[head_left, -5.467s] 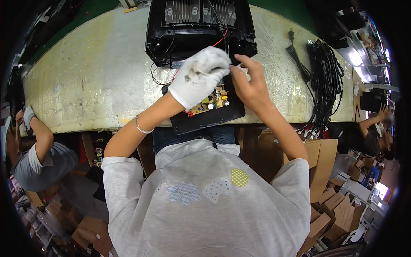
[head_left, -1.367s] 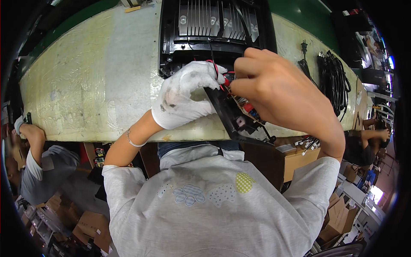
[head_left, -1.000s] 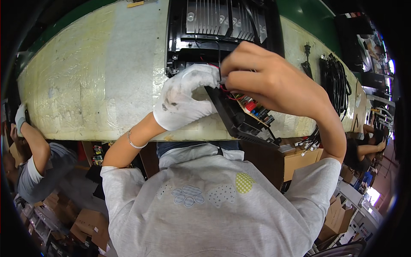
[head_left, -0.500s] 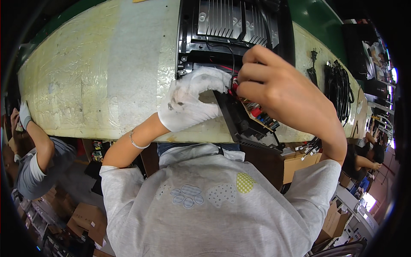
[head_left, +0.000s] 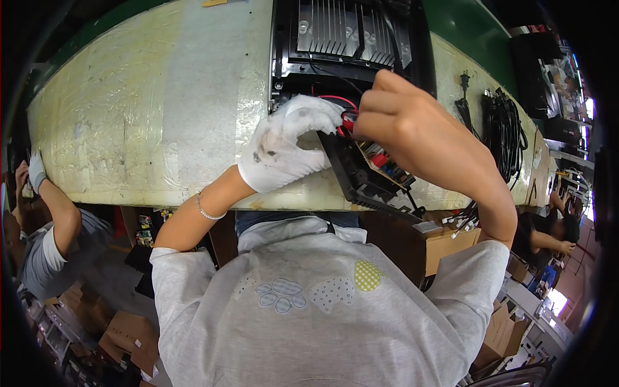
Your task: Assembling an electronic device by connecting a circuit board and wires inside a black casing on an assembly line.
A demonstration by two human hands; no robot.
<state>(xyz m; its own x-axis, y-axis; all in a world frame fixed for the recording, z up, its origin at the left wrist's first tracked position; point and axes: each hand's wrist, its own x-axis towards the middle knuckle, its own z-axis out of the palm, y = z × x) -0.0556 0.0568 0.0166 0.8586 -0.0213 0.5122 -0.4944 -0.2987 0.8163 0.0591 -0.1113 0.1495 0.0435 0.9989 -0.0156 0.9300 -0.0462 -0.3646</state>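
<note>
My left hand [head_left: 278,145], in a smudged white glove, curls around the upper end of a tilted black plastic panel [head_left: 348,173]. A circuit board [head_left: 382,161] with small coloured parts is fixed to that panel. My bare right hand [head_left: 412,119] has its fingers closed at the board's upper end, on a red wire [head_left: 345,101] beside the gloved fingertips. The right fingertips and the wire's end are mostly hidden. Just beyond both hands lies a black casing [head_left: 281,58] with a finned metal heat sink [head_left: 329,32]; the red wire loops out of it.
Coiled black cables [head_left: 506,129] and a plug [head_left: 464,80] lie on the film-covered worktable [head_left: 129,116] to the right. A cardboard box [head_left: 451,250] stands below the table's near edge. Co-workers sit at the far left [head_left: 61,238] and far right [head_left: 548,238].
The panel and both hands have shifted slightly left. The red wire now bows up in a larger loop, and the right fingers have drawn in closer to the gloved fingertips.
</note>
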